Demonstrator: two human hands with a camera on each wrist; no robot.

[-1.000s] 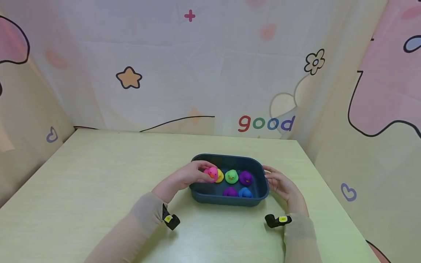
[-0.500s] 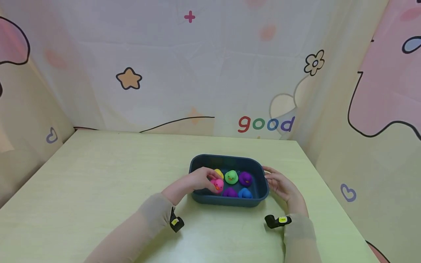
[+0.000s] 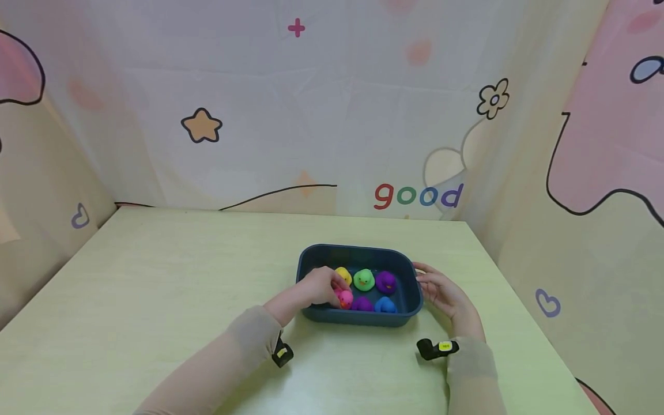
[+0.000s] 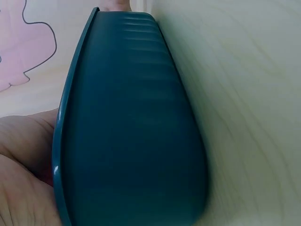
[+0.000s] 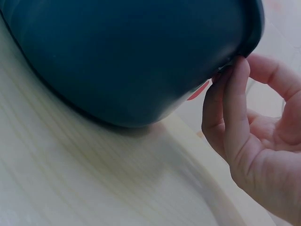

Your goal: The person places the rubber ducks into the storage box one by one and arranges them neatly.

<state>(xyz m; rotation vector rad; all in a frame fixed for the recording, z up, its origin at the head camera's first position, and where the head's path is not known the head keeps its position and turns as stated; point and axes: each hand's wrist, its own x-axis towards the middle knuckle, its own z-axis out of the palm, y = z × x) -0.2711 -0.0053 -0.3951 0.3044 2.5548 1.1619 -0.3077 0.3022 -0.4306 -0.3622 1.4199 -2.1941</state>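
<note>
In the head view, a dark blue tub [image 3: 363,319] stands on the table with small rubber ducks in it. My left hand [image 3: 320,286] reaches over its left end and holds a pink rubber duck [image 3: 344,299] low in the near-left corner. Beside that duck sits a purple duck [image 3: 362,304], then a blue duck [image 3: 385,305]. Behind them are a yellow duck [image 3: 343,276], a green duck [image 3: 364,280] and another purple duck [image 3: 386,282]. My right hand [image 3: 445,295] touches the tub's right end; the right wrist view puts its fingertips [image 5: 239,66] just under the rim.
The pale wooden table [image 3: 171,288] spreads widely to the left of the tub. A printed curtain [image 3: 259,104] rises along the back and both sides. Each wrist carries a small black camera, such as the right wrist camera [image 3: 436,349].
My left hand has carried the pink duck from in front of the yellow one toward the near side of the tub and lowered it beside the purple duck. My right hand stays put.
</note>
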